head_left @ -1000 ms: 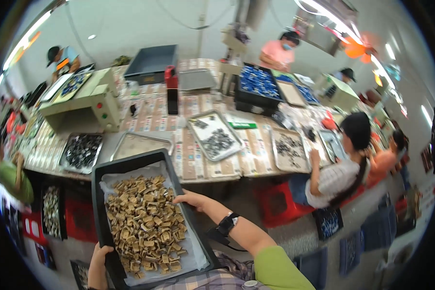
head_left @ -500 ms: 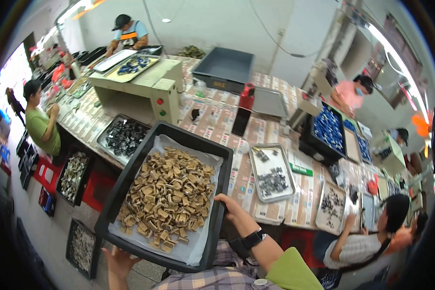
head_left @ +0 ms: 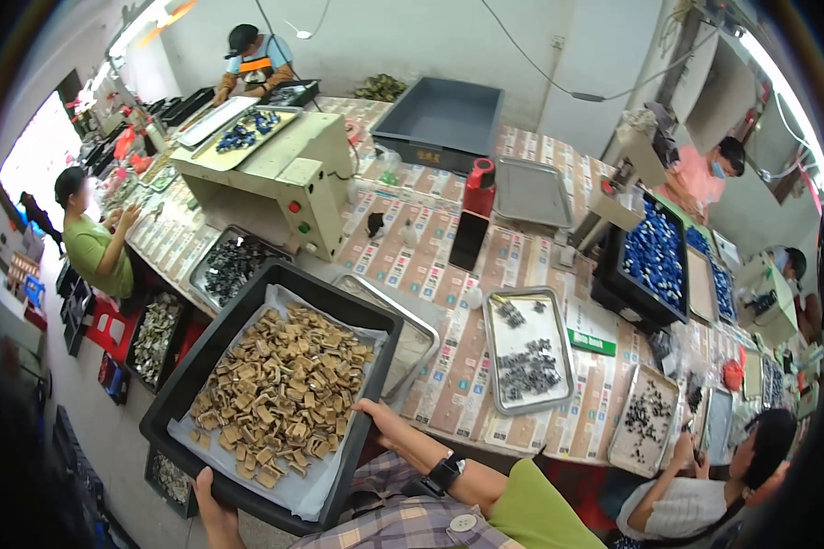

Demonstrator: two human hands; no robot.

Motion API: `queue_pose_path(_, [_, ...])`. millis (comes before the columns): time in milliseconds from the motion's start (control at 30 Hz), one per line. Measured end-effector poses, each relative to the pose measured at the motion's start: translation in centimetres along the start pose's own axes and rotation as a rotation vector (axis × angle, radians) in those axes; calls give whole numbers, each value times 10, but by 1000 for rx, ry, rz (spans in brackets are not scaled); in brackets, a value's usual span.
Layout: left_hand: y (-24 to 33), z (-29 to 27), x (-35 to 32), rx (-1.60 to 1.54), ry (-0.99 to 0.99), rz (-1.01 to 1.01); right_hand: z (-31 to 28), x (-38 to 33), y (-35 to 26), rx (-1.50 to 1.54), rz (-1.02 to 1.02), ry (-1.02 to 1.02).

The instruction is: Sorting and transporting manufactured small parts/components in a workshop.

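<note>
Tilted in front of me is a black plastic bin (head_left: 339, 297), lined with a white sheet (head_left: 313, 483). Many small tan, bracket-like parts (head_left: 279, 393) lie heaped on the sheet. My right hand (head_left: 377, 423) grips the bin's right wall, fingers curled at the rim. At the near left corner my left hand (head_left: 212, 505) holds the bin, its thumb up against the wall and its other fingers mostly hidden below. A metal tray (head_left: 412, 340) on the table shows just beyond the bin's right side.
The patterned table (head_left: 430, 403) bears a tray of dark parts (head_left: 238, 263), a press-like machine (head_left: 247, 188), a red-and-black device (head_left: 472, 215) and a tray of grey parts (head_left: 529, 366). Filled bins (head_left: 160, 334) stand at left. Co-workers (head_left: 92, 229) sit around the table.
The bin has shifted left and slightly down in view, uncovering the metal tray beside it. My left thumb now shows against the bin's wall. My right hand keeps its grip.
</note>
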State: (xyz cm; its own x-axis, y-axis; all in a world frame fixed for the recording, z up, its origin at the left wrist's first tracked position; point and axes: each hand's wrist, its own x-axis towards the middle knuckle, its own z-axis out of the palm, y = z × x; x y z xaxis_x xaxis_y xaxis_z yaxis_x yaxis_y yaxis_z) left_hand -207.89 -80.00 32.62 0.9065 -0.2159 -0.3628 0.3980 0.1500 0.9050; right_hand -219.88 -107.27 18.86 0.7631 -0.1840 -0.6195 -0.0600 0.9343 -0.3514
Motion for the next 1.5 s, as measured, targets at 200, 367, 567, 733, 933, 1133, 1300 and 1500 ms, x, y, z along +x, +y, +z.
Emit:
queue_pose_path(200, [23, 38, 9, -48, -22, 100, -4, 4, 3, -36, 72, -72])
queue_pose_path(367, [35, 53, 12, -31, -79, 168, -7, 4, -3, -131, 115, -133])
queue_pose_path(567, [21, 36, 28, -49, 13, 132, -14, 2, -23, -290, 106, -113])
queue_pose_path(733, [18, 32, 23, -27, 91, 126, -60, 27, -52, -835, -229, 65])
queue_pose_path(933, [24, 50, 19, 7, 79, 131, 23, 30, -87, -1723, -1009, -85])
queue_pose_path(1133, [34, 57, 12, 73, 114, 137, 34, 50, -65, -1905, -769, -279])
queue_pose_path(1300, [35, 62, 12, 59, 128, 141, 27, 60, -71, -1928, -793, -263])
queue_pose_path(1500, [27, 53, 15, 45, 111, 154, 26, 63, -69, -1831, -777, -299])
